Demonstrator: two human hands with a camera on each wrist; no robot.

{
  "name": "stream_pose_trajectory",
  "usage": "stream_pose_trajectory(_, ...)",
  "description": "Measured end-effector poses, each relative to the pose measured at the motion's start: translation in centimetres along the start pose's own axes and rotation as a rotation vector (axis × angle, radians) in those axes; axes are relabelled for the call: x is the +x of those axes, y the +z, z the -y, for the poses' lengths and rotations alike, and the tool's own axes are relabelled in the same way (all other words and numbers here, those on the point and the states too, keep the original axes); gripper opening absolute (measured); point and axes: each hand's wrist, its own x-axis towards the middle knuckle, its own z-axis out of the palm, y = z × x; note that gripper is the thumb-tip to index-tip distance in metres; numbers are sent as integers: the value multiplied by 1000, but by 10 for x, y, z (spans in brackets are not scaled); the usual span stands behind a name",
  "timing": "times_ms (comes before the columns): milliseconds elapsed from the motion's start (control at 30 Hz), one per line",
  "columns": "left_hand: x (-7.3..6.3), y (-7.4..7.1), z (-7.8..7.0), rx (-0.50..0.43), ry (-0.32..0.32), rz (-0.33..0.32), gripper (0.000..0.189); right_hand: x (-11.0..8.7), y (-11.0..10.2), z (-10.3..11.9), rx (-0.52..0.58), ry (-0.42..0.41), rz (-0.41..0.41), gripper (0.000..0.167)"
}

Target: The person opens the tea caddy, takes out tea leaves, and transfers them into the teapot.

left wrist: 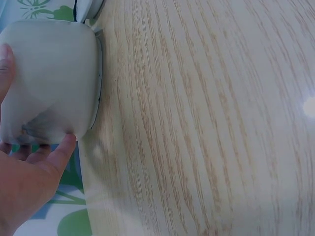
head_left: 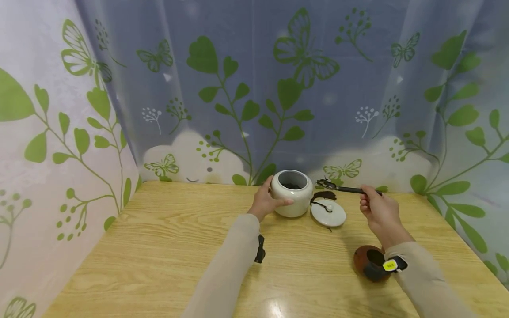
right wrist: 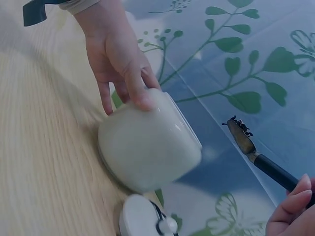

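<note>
A round white ceramic jar (head_left: 292, 206) stands near the table's back edge, its mouth uncovered and dark contents (head_left: 293, 186) inside. My left hand (head_left: 265, 202) grips its left side, the thumb across the front and the fingers around the far side. To the right of the jar, my right hand (head_left: 380, 212) holds a small scoop (right wrist: 273, 169) by its black handle. Dark, twisted bits like tea leaves (right wrist: 241, 125) lie on the scoop's blade, which is raised above the table and points toward the jar.
Right beside the jar lies its white lid (head_left: 336, 216), with a dark cord and tassel (head_left: 325, 195). A reddish-brown and black round pot (head_left: 361, 260) with a wide opening sits under my right forearm. The patterned curtain (head_left: 254, 88) hangs directly behind the wooden table (head_left: 159, 247).
</note>
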Motion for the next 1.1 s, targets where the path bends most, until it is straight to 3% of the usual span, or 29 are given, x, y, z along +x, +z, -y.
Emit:
stream_pose_trajectory(267,0,0,1,-16,2,-1,103,-16,-51,3,117,-16,47,17)
stream_pose_trajectory(400,0,0,1,-12,6,-3,103,-24,-76,-1,115,-32,80,13)
stream_pose_trajectory(700,0,1,1,-17,-3,1,103,-42,-122,-11,76,-1,72,15)
stream_pose_trajectory(867,-1,-1,-1,-23,9,3,102,-51,-141,-17,-23,10,45,16)
stream_pose_trajectory(1100,-2,-1,-2,-16,1,7,103,-58,-159,-23,-278,1,-31,26)
